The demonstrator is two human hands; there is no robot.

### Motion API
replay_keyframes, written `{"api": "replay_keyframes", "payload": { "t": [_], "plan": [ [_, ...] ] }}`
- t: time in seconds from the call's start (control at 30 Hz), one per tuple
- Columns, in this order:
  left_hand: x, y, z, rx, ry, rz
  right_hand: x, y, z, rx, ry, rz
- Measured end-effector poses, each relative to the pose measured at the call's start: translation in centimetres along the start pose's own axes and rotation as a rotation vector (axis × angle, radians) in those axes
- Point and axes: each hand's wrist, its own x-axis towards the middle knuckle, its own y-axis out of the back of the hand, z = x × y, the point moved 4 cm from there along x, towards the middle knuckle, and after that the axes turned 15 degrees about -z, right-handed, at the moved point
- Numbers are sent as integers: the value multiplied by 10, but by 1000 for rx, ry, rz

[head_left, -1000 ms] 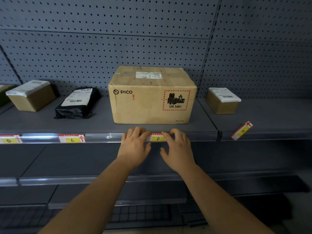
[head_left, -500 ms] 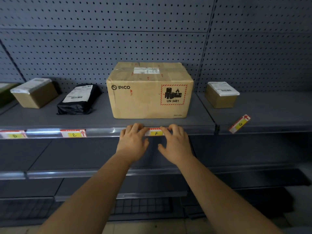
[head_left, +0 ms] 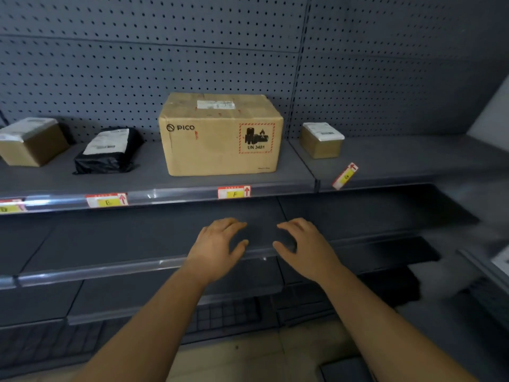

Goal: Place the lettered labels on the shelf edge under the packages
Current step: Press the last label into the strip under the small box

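Your 2 bare arms reach forward from the bottom of the view, the left forearm [head_left: 154, 326] and right forearm [head_left: 380, 321] angling inward toward each other. Your left hand [head_left: 217, 248] and right hand [head_left: 305, 249] hover side by side, apart, palms down, fingers loosely curled, thumbs pointing toward each other. Neither hand holds anything.

Dim, soft; blurred, warped edges

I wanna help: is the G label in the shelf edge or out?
Out. The G label lies crooked on the shelf, in front of the small box.
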Motion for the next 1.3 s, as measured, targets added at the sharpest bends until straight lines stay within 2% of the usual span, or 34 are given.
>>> {"api": "replay_keyframes", "payload": {
  "t": [0.2, 0.37, 0.73, 0.87, 1.2, 1.3],
  "plan": [
    [8, -18, 42, -17, -74, -7, -46, 24, 28, -23, -55, 52],
    [43, -23, 72, -2, -93, 2, -47, 48, 63, -39, -70, 94],
    [182, -46, 130, -2, -75, 12, 8, 120, 172, -16, -109, 219],
    [213, -55, 135, 4, -32, 13, 34, 132, 201, 8, -116, 205],
    [249, -62, 139, 67, 7, 5, 70, 143, 227, 5, -81, 240],
    [256, -64, 143, 108, 10, 22, 78, 143, 224, -80, -46, 237]
  ]
}}
